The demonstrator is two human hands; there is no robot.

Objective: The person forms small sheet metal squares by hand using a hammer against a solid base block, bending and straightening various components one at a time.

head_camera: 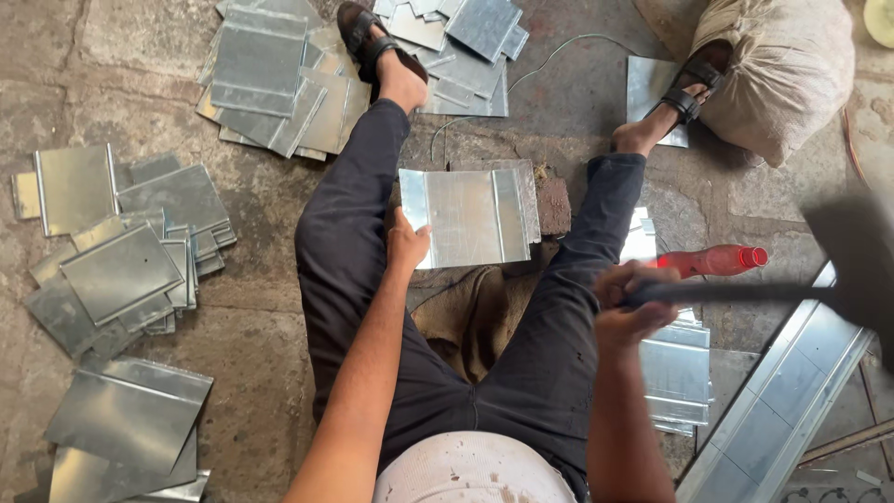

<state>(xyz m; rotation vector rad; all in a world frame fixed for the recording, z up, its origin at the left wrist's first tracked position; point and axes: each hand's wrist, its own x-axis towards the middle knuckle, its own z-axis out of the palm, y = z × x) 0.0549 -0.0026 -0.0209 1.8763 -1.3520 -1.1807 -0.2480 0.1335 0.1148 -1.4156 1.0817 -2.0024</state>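
Note:
I sit on a stone floor with my legs spread. Between them lies a folded galvanised metal sheet (468, 216) on a block. My left hand (407, 244) holds the sheet's left edge. My right hand (631, 305) grips the dark handle of a hammer (838, 265), whose blurred head is raised at the right edge of the view.
Piles of similar metal sheets lie at the left (121, 270), the top (275, 79) and the lower left (130, 419). More sheets (675, 368) sit by my right leg with a red plastic bottle (712, 260). A sack (787, 70) is at top right, a long metal channel (792, 391) at lower right.

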